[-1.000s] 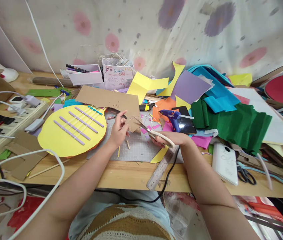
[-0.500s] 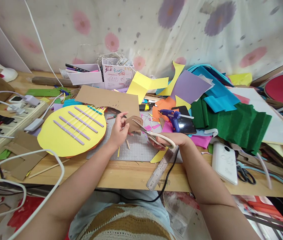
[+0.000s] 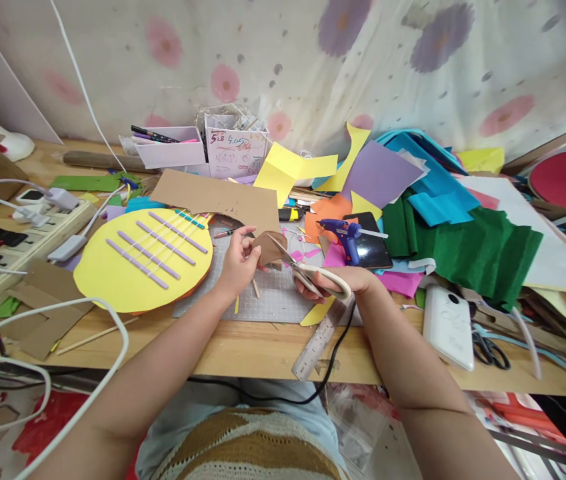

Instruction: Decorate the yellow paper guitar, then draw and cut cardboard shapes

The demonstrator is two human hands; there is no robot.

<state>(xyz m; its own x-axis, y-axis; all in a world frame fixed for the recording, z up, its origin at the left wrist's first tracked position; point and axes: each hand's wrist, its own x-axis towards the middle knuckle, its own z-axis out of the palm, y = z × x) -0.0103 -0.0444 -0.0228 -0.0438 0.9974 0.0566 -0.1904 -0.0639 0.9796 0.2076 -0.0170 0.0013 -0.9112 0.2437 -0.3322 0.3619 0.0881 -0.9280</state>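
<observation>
Between the fingertips of my left hand (image 3: 241,261) is a small brown piece of cardboard (image 3: 269,248). My right hand (image 3: 313,284) is closed on the white handles of a pair of scissors (image 3: 339,283), their blades pointing up and left at the cardboard piece. One blade crosses the front of the piece. Both hands are above a grey cutting mat (image 3: 273,301). To the left lies a yellow disc (image 3: 97,260) with purple strips and white strings across it. A larger cardboard sheet (image 3: 213,193) is just behind my left hand.
A blue glue gun (image 3: 347,239) rests beside a dark tablet-like slab (image 3: 373,248). Green crepe paper (image 3: 473,250) and coloured sheets crowd the right. A ruler (image 3: 319,343) lies at the front edge. A white cable (image 3: 123,337) loops over the left front, near a power strip (image 3: 27,257).
The scissor blades have opened wider at the cardboard piece, and the fingers of my right hand have spread with the handles. My left hand has barely moved.
</observation>
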